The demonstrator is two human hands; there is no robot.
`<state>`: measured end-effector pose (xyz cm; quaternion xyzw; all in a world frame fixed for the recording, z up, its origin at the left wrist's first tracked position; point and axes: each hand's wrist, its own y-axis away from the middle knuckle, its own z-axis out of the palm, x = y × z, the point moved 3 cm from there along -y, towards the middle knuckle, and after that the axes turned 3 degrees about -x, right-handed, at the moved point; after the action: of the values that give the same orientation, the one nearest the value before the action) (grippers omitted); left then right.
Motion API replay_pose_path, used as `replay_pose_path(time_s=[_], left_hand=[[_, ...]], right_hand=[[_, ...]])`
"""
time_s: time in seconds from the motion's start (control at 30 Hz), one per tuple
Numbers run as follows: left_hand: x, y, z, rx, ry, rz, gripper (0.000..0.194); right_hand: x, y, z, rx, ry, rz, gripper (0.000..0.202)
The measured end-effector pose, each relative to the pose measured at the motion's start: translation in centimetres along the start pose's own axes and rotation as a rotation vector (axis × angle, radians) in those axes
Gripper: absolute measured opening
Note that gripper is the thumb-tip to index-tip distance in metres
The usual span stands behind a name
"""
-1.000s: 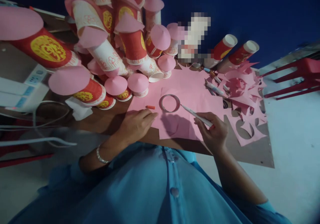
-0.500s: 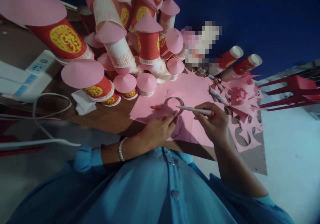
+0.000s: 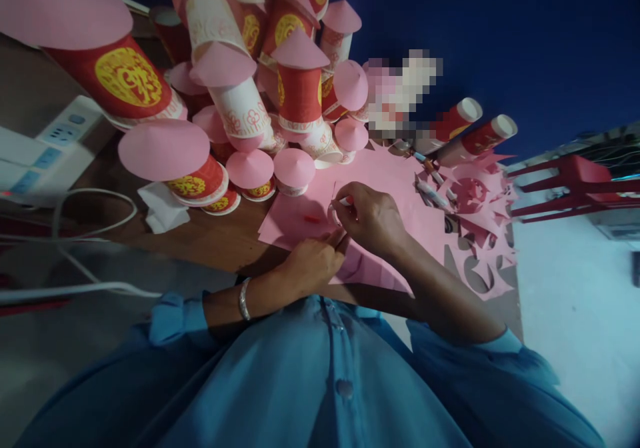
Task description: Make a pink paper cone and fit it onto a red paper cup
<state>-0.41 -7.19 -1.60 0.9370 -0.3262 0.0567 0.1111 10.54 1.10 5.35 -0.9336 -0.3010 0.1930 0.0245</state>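
Pink paper sheets (image 3: 390, 175) lie on the brown table. A round ring (image 3: 334, 213), mostly covered by my hands, rests on them. My left hand (image 3: 315, 261) is at its near edge, fingertips pressed on the ring. My right hand (image 3: 373, 218) is curled over the ring's right side, closed round the pen, of which only a bit shows between the fingers. Just left of the ring lies a small orange-red cap (image 3: 312, 219) on the paper.
Red and white paper cups with pink cone tops (image 3: 300, 91) crowd the table's back left. Cut pink scraps (image 3: 483, 201) and markers (image 3: 431, 193) lie at the right. A power strip (image 3: 65, 131) and white cable are at the left, a red stool (image 3: 580, 181) far right.
My right hand has moved left with the pen, from beside the ring to over it, and now hides most of the ring. My left hand has barely moved.
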Motion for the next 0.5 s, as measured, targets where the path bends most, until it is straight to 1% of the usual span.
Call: replay_pose_path(time_s=[0.07, 0.13, 0.23, 0.3, 0.37, 0.5], left_hand=[[0.0, 0.0, 0.2, 0.038, 0.014, 0.003, 0.042], [0.0, 0.1, 0.4, 0.082, 0.015, 0.008, 0.045], [0.0, 0.2, 0.6, 0.132, -0.019, 0.032, 0.049], [0.1, 0.2, 0.6, 0.166, -0.037, 0.044, 0.048], [0.0, 0.1, 0.6, 0.176, -0.034, 0.037, 0.047], [-0.1, 0.0, 0.8, 0.162, -0.001, 0.021, 0.047]], right_hand=[[0.0, -0.7, 0.1, -0.074, 0.043, 0.012, 0.016], [0.0, -1.4, 0.0, -0.138, 0.057, 0.033, 0.016], [0.2, -2.4, -0.5, -0.206, 0.056, 0.077, 0.015], [0.3, -3.0, -0.7, -0.252, 0.059, 0.109, 0.015], [0.2, -3.6, -0.8, -0.298, 0.083, 0.122, 0.015], [-0.1, -4.4, -0.6, -0.358, 0.166, 0.112, 0.017]])
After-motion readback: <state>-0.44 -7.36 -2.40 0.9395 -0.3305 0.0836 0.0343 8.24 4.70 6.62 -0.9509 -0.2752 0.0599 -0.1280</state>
